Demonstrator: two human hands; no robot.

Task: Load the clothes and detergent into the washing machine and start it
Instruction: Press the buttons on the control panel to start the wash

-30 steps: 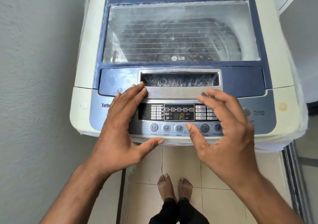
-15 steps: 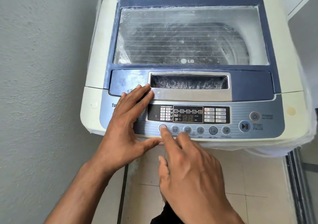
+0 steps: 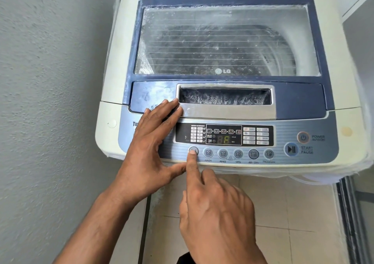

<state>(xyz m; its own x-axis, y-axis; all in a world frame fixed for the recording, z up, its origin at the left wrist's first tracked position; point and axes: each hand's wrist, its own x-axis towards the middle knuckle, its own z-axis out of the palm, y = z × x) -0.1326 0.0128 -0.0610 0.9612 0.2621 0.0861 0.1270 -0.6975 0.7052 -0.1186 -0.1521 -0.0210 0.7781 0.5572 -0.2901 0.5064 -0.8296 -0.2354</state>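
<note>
Since a second ago, the right hand (image 3: 217,213) has been brought down from above the control panel (image 3: 224,142); its index finger is extended onto the leftmost round button (image 3: 193,150), other fingers curled, nothing held. The washing machine (image 3: 222,77) stands directly ahead, lid (image 3: 226,41) closed; drum contents are indistinct through the cloudy glass. The left hand (image 3: 150,142) is rested flat beside it, fingers straight.

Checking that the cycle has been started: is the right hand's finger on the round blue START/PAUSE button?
No, the right hand has its index finger on the leftmost small round grey button, far from the round blue START/PAUSE button.
</note>
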